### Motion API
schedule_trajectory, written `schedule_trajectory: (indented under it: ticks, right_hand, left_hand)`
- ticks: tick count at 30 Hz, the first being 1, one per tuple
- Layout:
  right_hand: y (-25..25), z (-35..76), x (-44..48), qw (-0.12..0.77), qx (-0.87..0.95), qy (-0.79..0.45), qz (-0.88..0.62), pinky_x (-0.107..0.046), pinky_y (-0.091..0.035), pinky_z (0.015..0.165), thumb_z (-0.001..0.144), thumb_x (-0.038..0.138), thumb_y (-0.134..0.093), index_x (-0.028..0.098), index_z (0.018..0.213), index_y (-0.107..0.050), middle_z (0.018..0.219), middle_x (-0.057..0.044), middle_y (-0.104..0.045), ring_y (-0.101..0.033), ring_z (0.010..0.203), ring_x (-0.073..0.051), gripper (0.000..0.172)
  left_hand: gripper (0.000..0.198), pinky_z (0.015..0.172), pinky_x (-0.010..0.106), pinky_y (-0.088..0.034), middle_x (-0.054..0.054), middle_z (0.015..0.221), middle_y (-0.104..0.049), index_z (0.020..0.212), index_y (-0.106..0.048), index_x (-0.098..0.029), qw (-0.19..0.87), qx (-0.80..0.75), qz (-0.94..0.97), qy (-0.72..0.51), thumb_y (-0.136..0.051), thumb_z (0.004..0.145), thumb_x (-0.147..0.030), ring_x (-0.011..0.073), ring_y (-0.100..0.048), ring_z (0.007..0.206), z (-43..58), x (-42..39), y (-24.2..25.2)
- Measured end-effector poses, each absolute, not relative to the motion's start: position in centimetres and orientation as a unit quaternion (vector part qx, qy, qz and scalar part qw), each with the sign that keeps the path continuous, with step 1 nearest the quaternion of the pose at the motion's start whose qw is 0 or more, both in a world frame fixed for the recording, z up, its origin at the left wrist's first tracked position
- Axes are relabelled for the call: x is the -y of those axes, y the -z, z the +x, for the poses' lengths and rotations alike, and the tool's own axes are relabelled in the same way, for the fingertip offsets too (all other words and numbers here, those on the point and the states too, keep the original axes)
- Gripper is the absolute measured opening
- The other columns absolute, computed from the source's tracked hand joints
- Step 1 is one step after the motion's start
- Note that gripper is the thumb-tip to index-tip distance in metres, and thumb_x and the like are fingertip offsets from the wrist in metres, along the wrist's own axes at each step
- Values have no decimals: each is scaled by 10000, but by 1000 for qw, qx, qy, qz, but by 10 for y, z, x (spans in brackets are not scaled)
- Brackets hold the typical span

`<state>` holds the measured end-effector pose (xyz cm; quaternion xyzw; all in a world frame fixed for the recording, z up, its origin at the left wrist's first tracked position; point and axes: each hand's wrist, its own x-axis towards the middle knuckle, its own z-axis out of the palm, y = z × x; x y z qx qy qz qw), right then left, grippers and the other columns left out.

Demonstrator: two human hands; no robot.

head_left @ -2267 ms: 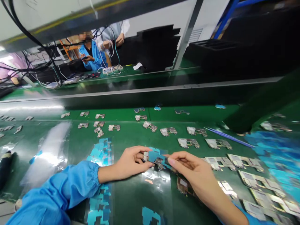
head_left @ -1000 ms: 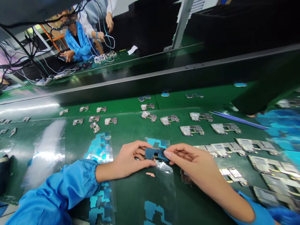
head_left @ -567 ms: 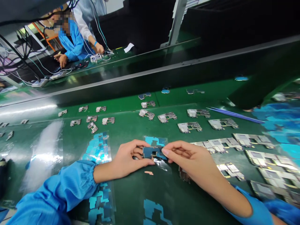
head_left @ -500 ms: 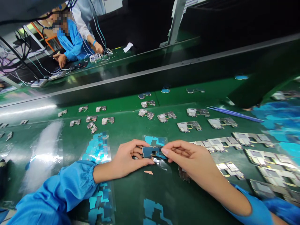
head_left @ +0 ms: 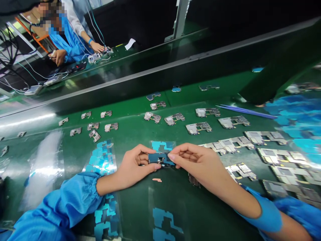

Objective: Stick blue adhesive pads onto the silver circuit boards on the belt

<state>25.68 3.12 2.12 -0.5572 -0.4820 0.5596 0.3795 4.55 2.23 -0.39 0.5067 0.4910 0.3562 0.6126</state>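
Between my hands is a small phone circuit board (head_left: 154, 157), its upper face covered with dark blue film. My left hand (head_left: 132, 164) is closed on the board's left end, thumb along the near edge. My right hand (head_left: 198, 162) pinches the right end between thumb and fingertips. Behind the board lies a sheet of bright blue die-cut film (head_left: 162, 146). A small pinkish strip (head_left: 157, 180) is on the green mat just in front of my hands. Part of another dark board (head_left: 194, 180) shows beneath my right hand.
Several bare circuit boards (head_left: 202, 128) lie in rows across the mat. Blue film sheets (head_left: 102, 157) lie left, more (head_left: 164, 217) in front. Blue tweezers (head_left: 247, 111) rest at right, near a blue film pile (head_left: 293, 113). Two co-workers sit or stand beyond the ledge (head_left: 140, 74).
My view has shifted slightly. Both hands keep hold of the board, and the shiny clear film that hung below it shows much less. A co-worker's hand has flattened over a white device.
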Motion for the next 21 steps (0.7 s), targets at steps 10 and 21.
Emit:
schedule_trajectory:
  ticks: [10, 21]
  right_hand:
    - [-19, 258, -30, 374, 501, -544, -559, -265, -460, 421, 697, 515, -765, 212, 710, -724, 571, -27, -671, -617, 514, -174, 306]
    - [-20, 263, -32, 383, 482, -576, -538, -262, -532, 551, 659, 488, -808, 208, 671, -723, 632, -29, -688, -626, 572, -155, 293]
  left_hand:
    - [484, 793, 286, -600, 39, 884, -760, 1037, -629, -158, 660, -484, 451, -356, -926, 673, -275, 169, -759, 820, 47, -24, -4]
    - [498, 808, 258, -602, 13, 866, -761, 1038, -637, -159, 684, -469, 424, -363, -933, 637, -159, 147, -763, 808, 48, -26, -3]
